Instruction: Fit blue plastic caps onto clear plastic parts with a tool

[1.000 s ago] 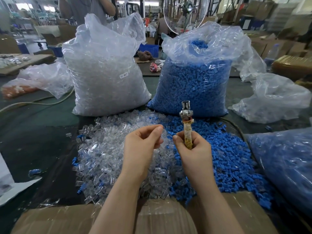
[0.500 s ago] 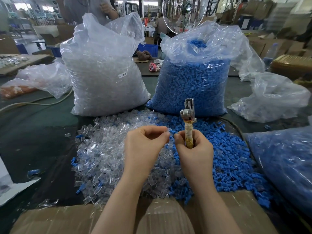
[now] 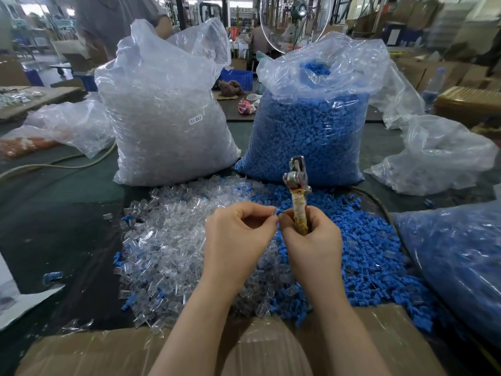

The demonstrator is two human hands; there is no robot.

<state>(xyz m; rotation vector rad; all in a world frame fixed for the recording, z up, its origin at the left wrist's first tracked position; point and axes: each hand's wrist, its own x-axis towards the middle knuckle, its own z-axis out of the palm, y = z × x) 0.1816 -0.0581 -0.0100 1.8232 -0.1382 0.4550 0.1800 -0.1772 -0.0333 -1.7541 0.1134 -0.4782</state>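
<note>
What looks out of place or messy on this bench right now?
A few blue caps lie stray in the clear parts pile, mostly along its left edge. One clear part sits alone on the dark table beyond it. The tool handle's wrapping looks stained and worn.

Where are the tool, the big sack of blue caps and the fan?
tool (image 3: 296, 183): head view, on its metal head.
sack of blue caps (image 3: 309, 137): head view, on its front.
fan (image 3: 295, 20): head view, on its round guard.
</note>
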